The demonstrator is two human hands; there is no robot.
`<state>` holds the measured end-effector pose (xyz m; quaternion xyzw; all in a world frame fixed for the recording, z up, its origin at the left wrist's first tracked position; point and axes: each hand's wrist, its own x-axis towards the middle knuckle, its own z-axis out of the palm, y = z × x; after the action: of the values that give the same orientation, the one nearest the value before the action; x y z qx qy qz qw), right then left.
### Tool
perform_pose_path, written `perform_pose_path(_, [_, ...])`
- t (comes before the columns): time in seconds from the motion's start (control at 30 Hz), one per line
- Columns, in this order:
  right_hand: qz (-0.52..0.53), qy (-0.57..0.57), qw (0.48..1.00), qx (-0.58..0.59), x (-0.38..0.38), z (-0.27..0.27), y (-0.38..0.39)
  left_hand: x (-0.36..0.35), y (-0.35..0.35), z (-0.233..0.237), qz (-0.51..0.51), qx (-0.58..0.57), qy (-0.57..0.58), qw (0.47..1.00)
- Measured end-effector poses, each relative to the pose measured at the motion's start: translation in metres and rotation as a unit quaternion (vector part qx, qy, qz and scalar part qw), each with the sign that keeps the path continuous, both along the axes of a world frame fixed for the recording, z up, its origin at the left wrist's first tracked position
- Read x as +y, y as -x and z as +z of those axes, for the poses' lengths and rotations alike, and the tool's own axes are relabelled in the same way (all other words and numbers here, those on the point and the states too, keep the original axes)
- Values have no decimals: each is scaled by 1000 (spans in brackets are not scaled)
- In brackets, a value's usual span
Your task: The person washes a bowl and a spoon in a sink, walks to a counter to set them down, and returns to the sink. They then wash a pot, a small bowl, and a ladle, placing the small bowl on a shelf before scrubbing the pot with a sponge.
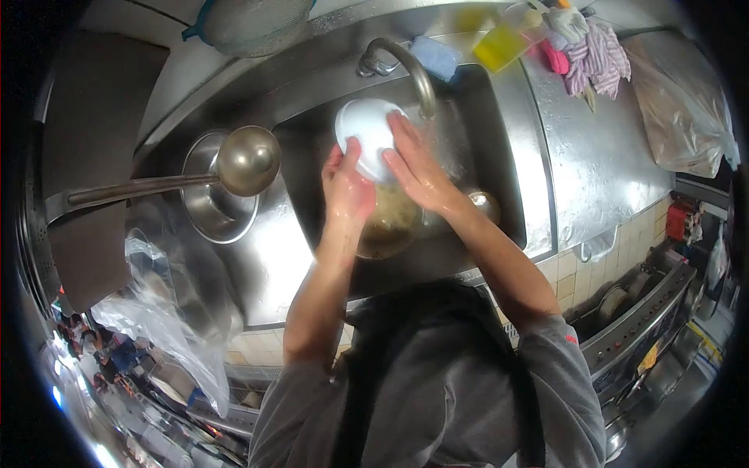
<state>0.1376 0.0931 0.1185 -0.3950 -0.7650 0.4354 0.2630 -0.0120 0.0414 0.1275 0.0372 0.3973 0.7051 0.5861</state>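
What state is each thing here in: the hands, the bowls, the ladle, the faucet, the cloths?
Left hand: wet, gripping the white bowl
Right hand: wet, gripping it too
White bowl: held above the sink
Ladle: lying across the steel bowl
Steel bowl: partly covered by the ladle
Faucet: spout over the sink; flow unclear
Striped cloth: bunched up
Blue cloth: crumpled

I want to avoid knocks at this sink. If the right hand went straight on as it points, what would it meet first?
Most likely the white bowl: the right hand already has its fingers against it. Depth beyond the bowl is unclear.
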Motion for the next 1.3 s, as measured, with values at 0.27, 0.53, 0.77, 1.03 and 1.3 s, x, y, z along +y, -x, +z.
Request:
perform_pose_path(0.27, [5,174,984,-18,40,2,-5,-53,-8,22,-58,-6,20,998])
perform_pose_path(0.53, [73,-90,991,-69,-12,26,19,-9,24,-4,22,-14,-14,1000])
perform_pose_path(0.77, [-47,-83,995,18,9,12,-5,-31,21,-7,-39,1,-8,999])
perform_pose_path(1.03, [-78,-42,995,-46,18,20,-34,1,-2,-16,-77,-28,-21,996])
perform_pose_path(1.3, [-10,-211,976,-43,19,33,-18,23,-28,-17,-104,-25,18,994])
